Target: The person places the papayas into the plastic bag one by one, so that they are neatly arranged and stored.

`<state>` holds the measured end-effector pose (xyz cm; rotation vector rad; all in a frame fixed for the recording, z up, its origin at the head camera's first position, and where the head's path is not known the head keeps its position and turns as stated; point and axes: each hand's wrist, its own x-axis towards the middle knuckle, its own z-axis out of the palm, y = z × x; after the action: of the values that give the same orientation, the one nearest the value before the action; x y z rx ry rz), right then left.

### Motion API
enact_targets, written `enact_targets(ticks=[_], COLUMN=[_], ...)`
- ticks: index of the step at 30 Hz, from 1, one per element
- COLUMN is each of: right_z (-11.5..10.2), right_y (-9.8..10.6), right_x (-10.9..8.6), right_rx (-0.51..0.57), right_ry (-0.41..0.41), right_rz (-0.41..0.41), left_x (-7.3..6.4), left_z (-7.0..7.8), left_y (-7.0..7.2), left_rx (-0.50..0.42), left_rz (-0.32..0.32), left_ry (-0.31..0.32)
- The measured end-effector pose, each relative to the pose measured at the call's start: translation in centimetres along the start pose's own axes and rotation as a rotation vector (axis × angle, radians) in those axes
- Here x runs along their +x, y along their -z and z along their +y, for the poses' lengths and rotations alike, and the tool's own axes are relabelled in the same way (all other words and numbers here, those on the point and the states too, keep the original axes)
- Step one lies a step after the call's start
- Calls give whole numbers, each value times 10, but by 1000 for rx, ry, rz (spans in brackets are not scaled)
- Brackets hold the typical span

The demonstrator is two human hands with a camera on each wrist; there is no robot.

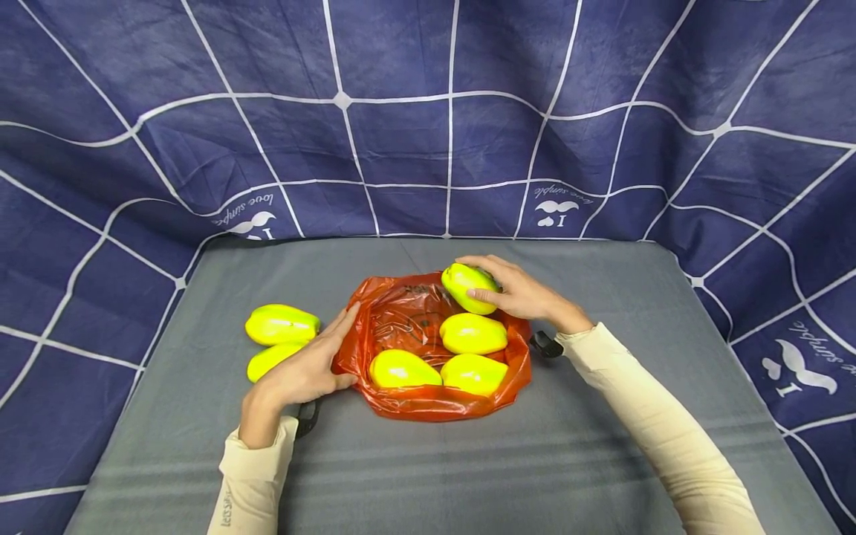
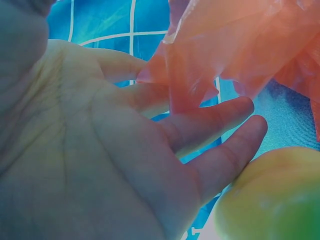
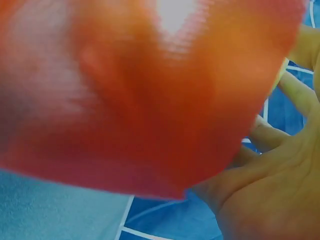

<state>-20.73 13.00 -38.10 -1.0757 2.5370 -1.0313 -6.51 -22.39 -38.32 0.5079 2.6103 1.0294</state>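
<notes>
A crinkled red plastic bag [image 1: 401, 327] lies with its mouth spread wide on the grey cloth. Three yellow-green papayas rest inside: one front left [image 1: 404, 369], one front right [image 1: 475, 374] and one [image 1: 473, 334] behind that. At the bag's back right rim, my right hand [image 1: 511, 290] grips another papaya [image 1: 468, 287] between thumb and fingers. My left hand [image 1: 310, 368] touches the bag's left side with fingers stretched out; in the left wrist view, red plastic [image 2: 190, 75] drapes against those fingers. Red plastic [image 3: 150, 110] hides much of the right hand's fingers in the right wrist view.
Two more papayas, one behind [image 1: 281, 325] and one in front [image 1: 273, 361], lie left of the bag, right beside my left hand. Grey cloth [image 1: 435, 475] covers the table. A blue curtain with white lines [image 1: 401, 141] hangs around its back and sides.
</notes>
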Motion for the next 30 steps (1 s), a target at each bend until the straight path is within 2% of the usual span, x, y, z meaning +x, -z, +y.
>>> enact_targets(ticks=[13,20,30], right_z=[2,5,8], right_y=[-8,-8,-10], right_x=[4,1,0], right_rx=[-199,-245,-273], right_ry=[19,54,22], right_rz=[-52,-30,-32], left_x=[0,0,0], left_z=[0,1,1], left_y=[-1,0,0], left_rx=[-3,-1,1], left_rz=[-2,-3,-2], left_ry=[1,-3,-3])
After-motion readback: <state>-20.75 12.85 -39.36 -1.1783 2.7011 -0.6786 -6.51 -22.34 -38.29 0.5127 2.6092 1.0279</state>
